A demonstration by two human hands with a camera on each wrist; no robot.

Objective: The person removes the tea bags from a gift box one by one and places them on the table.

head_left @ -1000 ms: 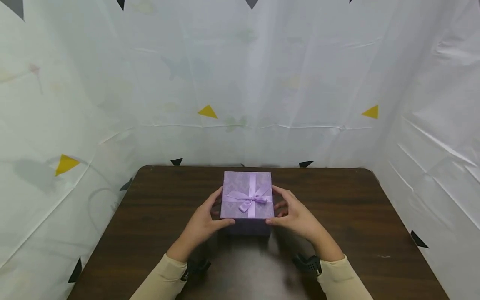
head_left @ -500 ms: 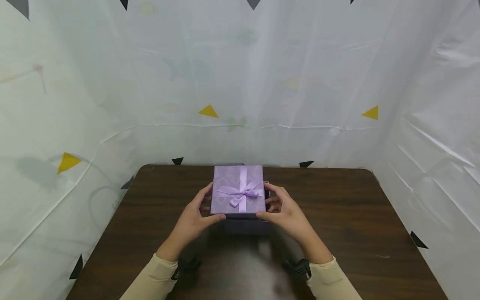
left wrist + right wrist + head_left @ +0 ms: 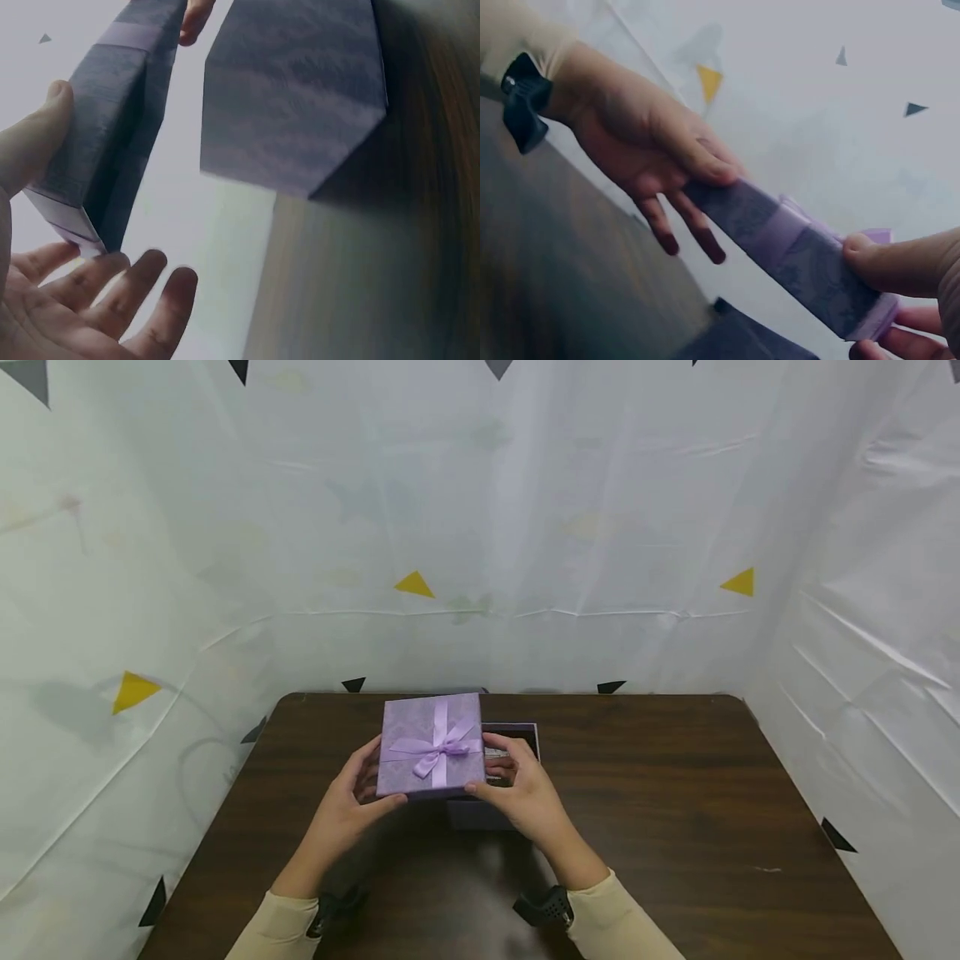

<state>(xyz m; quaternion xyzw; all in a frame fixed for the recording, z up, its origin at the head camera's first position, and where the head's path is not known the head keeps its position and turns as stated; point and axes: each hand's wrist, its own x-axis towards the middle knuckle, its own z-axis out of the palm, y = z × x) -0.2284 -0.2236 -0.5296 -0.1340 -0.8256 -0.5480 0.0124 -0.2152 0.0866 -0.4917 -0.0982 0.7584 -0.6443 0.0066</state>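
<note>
Both hands hold a lilac gift box lid (image 3: 431, 745) with a ribbon bow, raised and slightly tilted. My left hand (image 3: 337, 822) grips its left side, thumb at the near edge. On the opposite side, my right hand (image 3: 528, 802) grips it, thumb on the near corner. The box base (image 3: 483, 816) stands on the table behind and right of the lid, its top uncovered and partly hidden by the lid and right hand. Something pale shows inside it. In the left wrist view, the lid (image 3: 105, 112) is apart from the base (image 3: 292, 97), its hollow underside showing.
The dark wooden table (image 3: 675, 827) reaches back to a white sheet (image 3: 600, 527) with yellow and black triangles, which also hangs at both sides. A dark wrist device (image 3: 546, 906) sits at the right wrist.
Both hands have lifted the lid off the base and carried it to the left. The base has stayed in place, and its open top now shows on the right.
</note>
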